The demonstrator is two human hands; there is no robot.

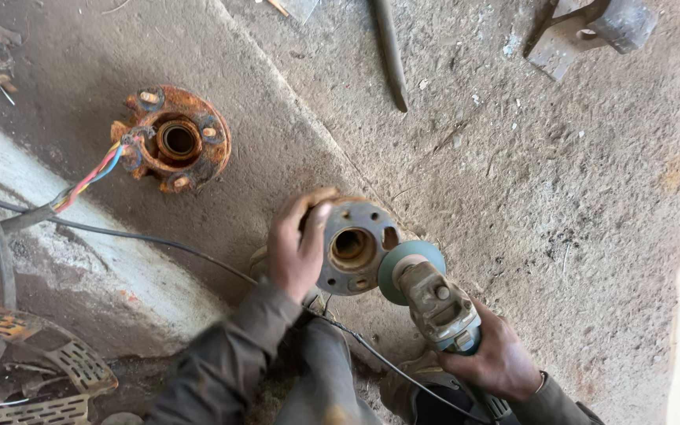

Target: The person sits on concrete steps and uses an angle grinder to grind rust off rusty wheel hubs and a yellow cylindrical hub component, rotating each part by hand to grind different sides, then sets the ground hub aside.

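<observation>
My left hand (296,248) grips the left rim of a round grey metal flange (359,248) with a central bore and bolt holes, holding it on edge on the concrete floor. In my right hand (497,362) is an angle grinder (438,303), held by its body. Its green disc (403,264) touches the right edge of the flange. The grinder's black cable (387,362) runs down between my arms.
A rusty orange flange (173,140) lies on the floor at upper left, with coloured wires (88,179) and black cables beside it. A dark metal bar (391,51) and a metal bracket (591,27) lie at the top. Perforated scrap metal (57,370) sits at lower left.
</observation>
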